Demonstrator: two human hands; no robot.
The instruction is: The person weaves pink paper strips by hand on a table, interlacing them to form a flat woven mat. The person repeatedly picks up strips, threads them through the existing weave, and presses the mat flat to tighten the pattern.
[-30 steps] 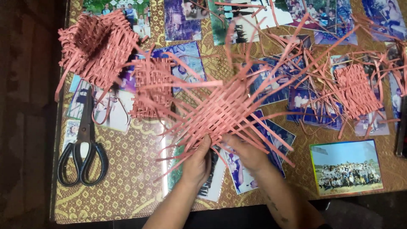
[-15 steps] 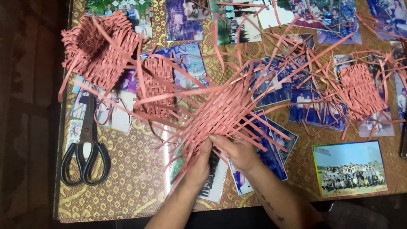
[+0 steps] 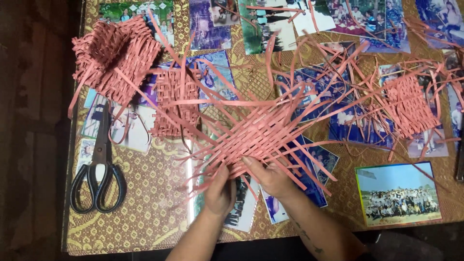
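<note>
Moved: both hands have crept a little further under the near edge of the woven mat (image 3: 261, 133) since half a second ago; the mat itself sits about where it was.
Left hand (image 3: 220, 191): fingers curled up into the loose strip ends at the mat's lower left, pinching a few of them as far as I can tell.
Right hand (image 3: 273, 176): fingers pressed together and flat on the near corner of the weave, pinning it to the table (image 3: 150, 193).
Where the mat is: middle of the table, lying over scattered photos (image 3: 398, 193), long strips fanning out every way.
Nearby: scissors (image 3: 99, 176) off to the left, a half-made basket (image 3: 113, 58) top left, two smaller woven patches (image 3: 176, 101) (image 3: 411, 104) either side.
Risk: my guess is the open weave slides apart if the pinning hand lifts, since nothing locks those ends. Thin strips could also crease or tear if tugged hard.
</note>
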